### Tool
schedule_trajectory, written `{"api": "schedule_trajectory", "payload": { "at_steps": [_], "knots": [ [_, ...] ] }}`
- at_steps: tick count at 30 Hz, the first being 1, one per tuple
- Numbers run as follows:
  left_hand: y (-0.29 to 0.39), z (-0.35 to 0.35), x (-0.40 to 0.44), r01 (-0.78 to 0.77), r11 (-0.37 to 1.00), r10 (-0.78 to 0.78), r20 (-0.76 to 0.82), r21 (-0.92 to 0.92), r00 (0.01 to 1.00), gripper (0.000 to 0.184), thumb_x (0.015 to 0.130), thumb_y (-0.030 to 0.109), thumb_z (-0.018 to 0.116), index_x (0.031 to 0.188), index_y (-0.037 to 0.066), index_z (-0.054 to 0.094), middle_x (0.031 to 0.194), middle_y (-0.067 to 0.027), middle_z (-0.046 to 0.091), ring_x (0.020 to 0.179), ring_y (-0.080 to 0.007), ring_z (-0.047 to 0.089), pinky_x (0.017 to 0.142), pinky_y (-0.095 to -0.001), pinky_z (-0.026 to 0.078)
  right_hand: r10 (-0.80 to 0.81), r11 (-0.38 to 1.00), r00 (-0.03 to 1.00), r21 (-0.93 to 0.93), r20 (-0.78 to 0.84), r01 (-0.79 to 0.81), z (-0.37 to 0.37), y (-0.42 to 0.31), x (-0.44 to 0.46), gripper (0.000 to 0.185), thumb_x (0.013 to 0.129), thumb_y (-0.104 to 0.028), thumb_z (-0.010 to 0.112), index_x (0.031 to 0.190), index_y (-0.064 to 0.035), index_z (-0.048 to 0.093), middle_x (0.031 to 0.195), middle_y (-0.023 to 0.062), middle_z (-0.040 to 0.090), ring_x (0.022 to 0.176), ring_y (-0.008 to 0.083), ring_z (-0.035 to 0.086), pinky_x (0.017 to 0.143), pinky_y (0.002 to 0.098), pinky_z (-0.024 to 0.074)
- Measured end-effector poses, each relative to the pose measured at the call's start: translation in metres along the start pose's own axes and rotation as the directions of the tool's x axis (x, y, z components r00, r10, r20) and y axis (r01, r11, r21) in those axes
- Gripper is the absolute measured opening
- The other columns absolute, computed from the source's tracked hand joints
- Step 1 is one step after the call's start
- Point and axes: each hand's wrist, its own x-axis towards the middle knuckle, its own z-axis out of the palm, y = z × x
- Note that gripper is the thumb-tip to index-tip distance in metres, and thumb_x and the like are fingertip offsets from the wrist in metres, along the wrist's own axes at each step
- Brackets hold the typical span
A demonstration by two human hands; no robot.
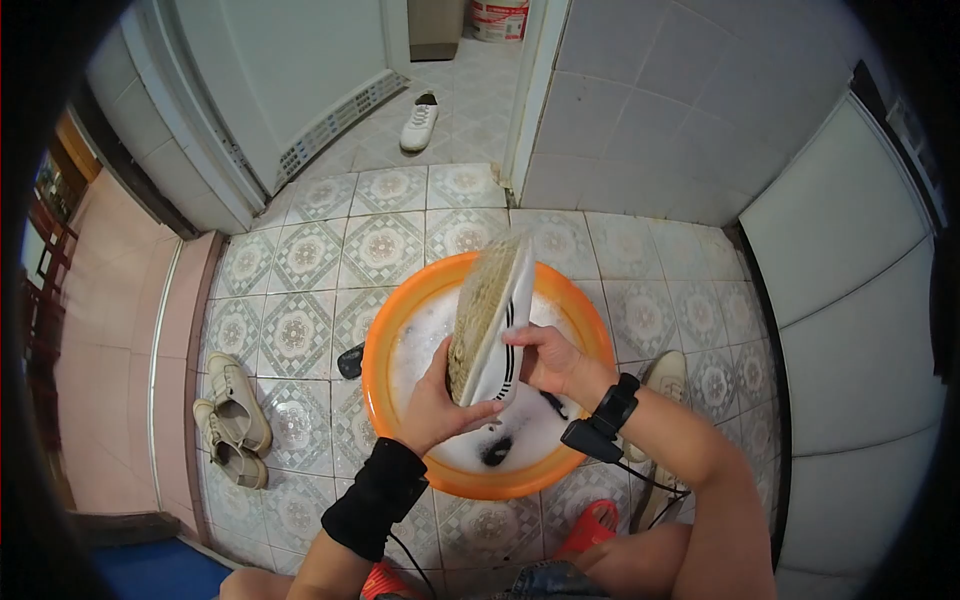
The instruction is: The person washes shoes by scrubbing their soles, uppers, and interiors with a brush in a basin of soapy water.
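A white sneaker with black stripes is tilted on edge above an orange basin. Its tan, patterned sole faces left, and the toe end looks blurred. My left hand grips the lower end, fingers against the sole and thumb across the upper. From the right, my right hand holds the shoe's side, its fingertips partly hidden. White suds fill the basin under the shoe. Dark objects poke through the foam near the front; I cannot make out what they are.
Light-coloured shoes stand on the tiled floor at left, with others at right. A white sneaker lies in the doorway. Beside the basin's left rim is a black object. Cables hang from both wrist bands. Grey panels line the right.
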Motion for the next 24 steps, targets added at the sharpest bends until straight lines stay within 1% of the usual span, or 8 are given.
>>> {"api": "schedule_trajectory", "payload": {
  "at_steps": [1,3,4,6,10,13,22,24],
  "knots": [
    [-0.002,0.002,-0.002,-0.001,1.0,0.001,-0.003,-0.002,1.0,0.102,0.051,0.024,0.081,0.131,-0.002,0.023,0.108,-0.0183,0.051,0.1,-0.0306,0.054,0.087,-0.034,0.043,0.001,1.0,1.0,-0.004,0.001,-0.001,0.003,-0.001,0.0,0.044,0.076,-0.016,0.062,0.115,-0.0054,0.046,0.105,0.0061,0.057,0.098,0.0186,0.054,0.088,0.0342,0.0417],
    [0.005,0.008,-0.007,0.005,0.961,0.031,-0.126,0.276,0.992,0.081,0.056,0.017,0.075,0.122,-0.002,0.033,0.102,-0.0209,0.052,0.094,-0.0342,0.055,0.081,-0.0373,0.045,-0.026,0.996,0.999,0.082,-0.022,0.028,0.013,-0.001,0.001,0.045,0.075,-0.013,0.062,0.116,-0.0024,0.045,0.105,0.0072,0.056,0.099,0.0185,0.054,0.089,0.0328,0.0404],
    [0.005,0.01,-0.008,0.006,0.961,0.029,-0.125,0.276,0.992,0.081,0.056,0.017,0.075,0.122,-0.002,0.033,0.102,-0.0209,0.052,0.094,-0.0342,0.055,0.081,-0.0373,0.045,-0.071,0.996,0.996,0.046,-0.049,0.073,0.015,0.002,0.003,0.047,0.074,-0.016,0.062,0.116,-0.0004,0.045,0.105,0.0081,0.055,0.098,0.0184,0.053,0.09,0.0319,0.0402],
    [0.005,0.015,-0.009,0.008,0.927,0.091,-0.246,0.376,0.965,0.064,0.058,0.009,0.067,0.115,0.0,0.038,0.098,-0.0217,0.053,0.09,-0.0369,0.054,0.076,-0.0398,0.045,-0.104,0.994,0.993,0.026,-0.051,0.105,0.022,0.007,0.005,0.048,0.073,-0.019,0.061,0.115,-0.0001,0.045,0.105,0.0091,0.055,0.098,0.0195,0.053,0.09,0.0327,0.0402],
    [0.015,0.019,-0.013,0.018,0.946,0.061,-0.232,0.325,0.971,0.062,0.059,0.008,0.065,0.115,0.001,0.038,0.097,-0.0213,0.054,0.089,-0.0365,0.055,0.075,-0.0389,0.045,-0.154,0.988,0.987,0.019,-0.052,0.155,0.028,0.007,0.008,0.052,0.066,-0.022,0.054,0.112,0.0011,0.046,0.103,0.0119,0.054,0.097,0.0237,0.053,0.089,0.0358,0.0402],
    [0.016,0.022,-0.014,0.0,0.956,0.078,-0.255,0.294,0.964,0.058,0.061,0.009,0.067,0.111,0.001,0.039,0.089,-0.0203,0.058,0.085,-0.0353,0.059,0.073,-0.0369,0.047,-0.187,0.98,0.981,0.064,-0.056,0.19,0.032,0.007,0.011,0.053,0.061,-0.018,0.051,0.11,0.0017,0.046,0.1,0.0136,0.054,0.094,0.0262,0.052,0.089,0.0373,0.0401],
    [0.031,0.027,-0.018,0.032,0.987,0.0,-0.199,0.16,0.98,0.062,0.061,0.009,0.065,0.114,0.001,0.034,0.085,-0.0226,0.058,0.081,-0.0388,0.058,0.069,-0.0404,0.047,-0.164,0.983,0.986,0.075,-0.032,0.166,0.034,0.003,0.014,0.053,0.059,-0.021,0.05,0.107,0.0006,0.048,0.095,0.0138,0.054,0.087,0.0278,0.053,0.084,0.0387,0.0432],
    [0.034,0.028,-0.019,0.054,0.995,-0.036,-0.189,0.089,0.981,0.053,0.061,0.007,0.062,0.107,0.001,0.036,0.084,-0.02,0.057,0.08,-0.0347,0.06,0.07,-0.0355,0.047,-0.163,0.984,0.986,0.067,-0.022,0.164,0.035,0.001,0.015,0.054,0.058,-0.021,0.05,0.107,0.0006,0.047,0.095,0.0137,0.054,0.087,0.0277,0.053,0.084,0.0384,0.0433]
  ]
}}
